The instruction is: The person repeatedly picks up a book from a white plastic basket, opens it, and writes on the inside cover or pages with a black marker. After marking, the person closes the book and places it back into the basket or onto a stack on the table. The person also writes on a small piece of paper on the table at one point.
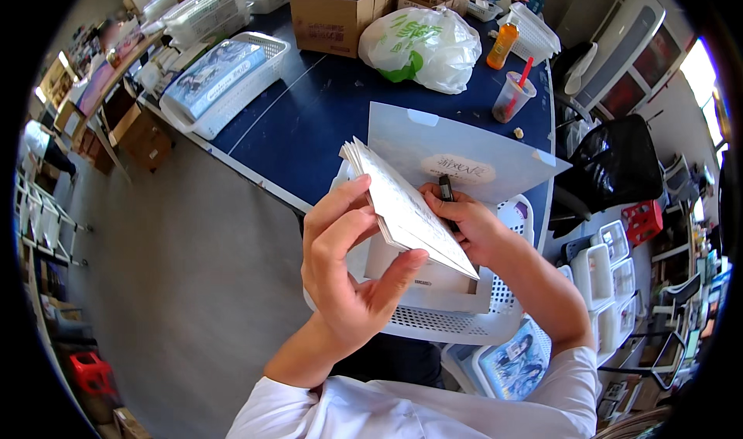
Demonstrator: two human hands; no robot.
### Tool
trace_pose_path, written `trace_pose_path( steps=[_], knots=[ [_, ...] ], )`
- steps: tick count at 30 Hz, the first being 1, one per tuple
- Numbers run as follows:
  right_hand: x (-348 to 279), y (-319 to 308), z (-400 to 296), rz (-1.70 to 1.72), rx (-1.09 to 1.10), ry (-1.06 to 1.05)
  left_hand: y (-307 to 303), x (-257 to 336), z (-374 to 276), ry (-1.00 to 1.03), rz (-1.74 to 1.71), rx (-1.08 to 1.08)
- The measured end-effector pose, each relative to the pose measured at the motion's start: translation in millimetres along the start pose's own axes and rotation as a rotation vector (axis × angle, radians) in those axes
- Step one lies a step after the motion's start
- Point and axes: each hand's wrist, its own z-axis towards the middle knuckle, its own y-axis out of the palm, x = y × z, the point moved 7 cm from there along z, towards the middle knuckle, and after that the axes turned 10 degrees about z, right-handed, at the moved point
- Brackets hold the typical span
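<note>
My left hand grips a stack of white printed cards or thin booklets by its near left edge, fingertips on the far side and thumb on the near one. My right hand holds a black marker or pen and touches the right side of the same stack. Beneath both hands an open box with a light inside rests in a white perforated plastic basket. Its pale blue lid, bearing writing, stands raised behind the stack. The bottom of the box is partly hidden by the stack and my hands.
On the blue table are a basket with a blue illustrated box, cartons, a white plastic bag, an orange drink bottle and a cup with a red straw. A black chair stands right.
</note>
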Motion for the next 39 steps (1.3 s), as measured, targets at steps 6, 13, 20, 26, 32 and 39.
trace_pose_path(
  steps=[6,13,20,26,32,39],
  knots=[
    [2.3,-4.4,2.9,0.045,-0.041,0.014,-4.0,-1.3,-1.2,-0.084,0.078,0.014],
    [5.0,-3.6,3.7,-0.003,0.001,0.047,-7.7,-11.1,0.1,-0.096,0.143,-0.062],
    [4.4,-7.4,4.3,-0.028,0.042,0.04,-6.2,-18.8,-0.8,-0.213,-0.05,-0.047],
    [0.5,-12.0,3.0,0.075,0.108,-0.003,-4.5,-41.4,-11.6,-0.432,-0.426,0.039],
    [-8.8,-3.7,-6.7,0.126,0.146,-0.036,-4.4,-48.5,-25.7,-0.685,-0.573,0.206],
    [-18.0,-7.4,-9.2,0.139,0.126,-0.203,-8.5,-67.7,-41.8,-0.971,-0.571,0.25]
  ],
)
